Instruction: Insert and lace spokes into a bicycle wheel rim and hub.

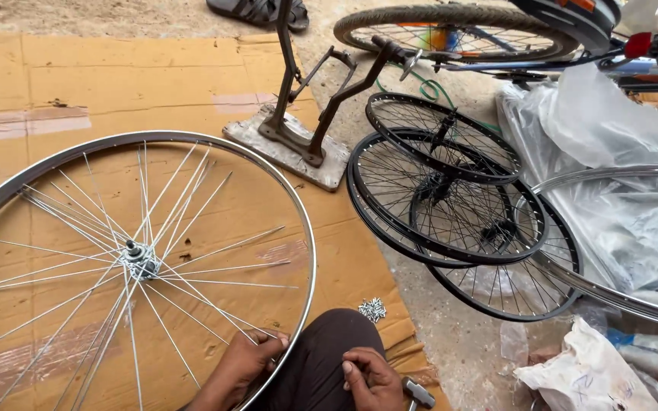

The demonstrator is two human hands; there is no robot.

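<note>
— Where is the silver wheel rim (310,251)?
— Flat on the cardboard (55,76), hub (140,260) at centre. Your left hand (249,358) pinches its near edge where a spoke (215,312) ends.
— And your right hand (367,377)?
— Fingers curled together over your knee (321,350), beside a small metal tool (418,393). Spoke nipples (372,309) lie near; black wheels (451,198) are stacked further right.

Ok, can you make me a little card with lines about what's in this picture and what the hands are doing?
Place: cardboard sheet on dusty ground
Main thing: silver wheel rim with loose spokes and a hub
Left hand: pinching a spoke at the rim
Right hand: resting on the knee, by a small metal tool
Nearby: pile of small nipples, black wheels stacked, metal stand, plastic bags
</note>
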